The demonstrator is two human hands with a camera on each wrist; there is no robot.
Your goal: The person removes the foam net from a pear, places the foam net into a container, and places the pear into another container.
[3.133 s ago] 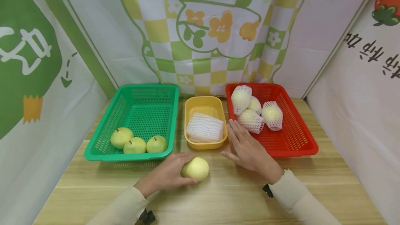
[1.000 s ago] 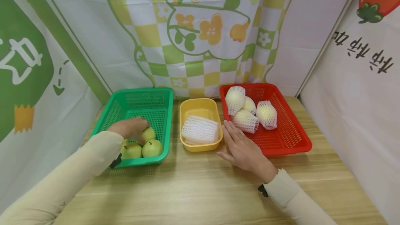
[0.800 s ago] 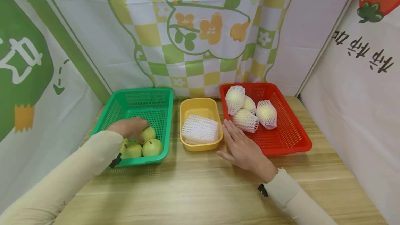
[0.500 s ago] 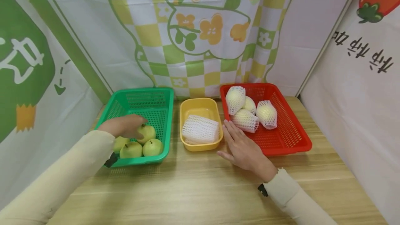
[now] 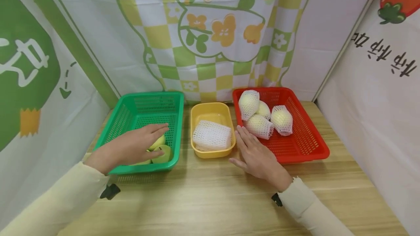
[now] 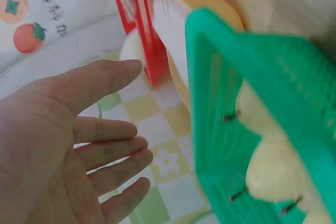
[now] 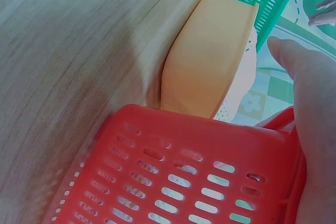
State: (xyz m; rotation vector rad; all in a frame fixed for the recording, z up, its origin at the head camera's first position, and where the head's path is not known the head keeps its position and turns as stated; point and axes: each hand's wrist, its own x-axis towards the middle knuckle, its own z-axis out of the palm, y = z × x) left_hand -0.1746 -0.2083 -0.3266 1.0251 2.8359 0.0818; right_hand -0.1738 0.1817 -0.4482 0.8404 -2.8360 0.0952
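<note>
My left hand (image 5: 132,145) hovers over the front of the green basket (image 5: 180,126), its fingers extended and holding nothing. Under it lie several yellow-green pears (image 5: 165,154), partly hidden by the hand; the left wrist view shows their dark stems and the bare palm (image 6: 42,140) apart from them. My right hand (image 5: 259,157) rests with straight fingers at the near left corner of the red basket (image 5: 311,145). That basket holds several pears in white foam nets (image 5: 281,120). Between the baskets, the yellow tray (image 5: 213,154) contains a stack of white foam nets (image 5: 212,135).
All three containers stand in a row on a wooden table (image 5: 210,199), against a checkered curtain (image 5: 203,68) at the back. White printed cloth walls (image 5: 367,94) close off both sides.
My left hand carried a pear from the table into the green basket, let go of it, and has now lifted with fingers straightened. The right hand keeps its place.
</note>
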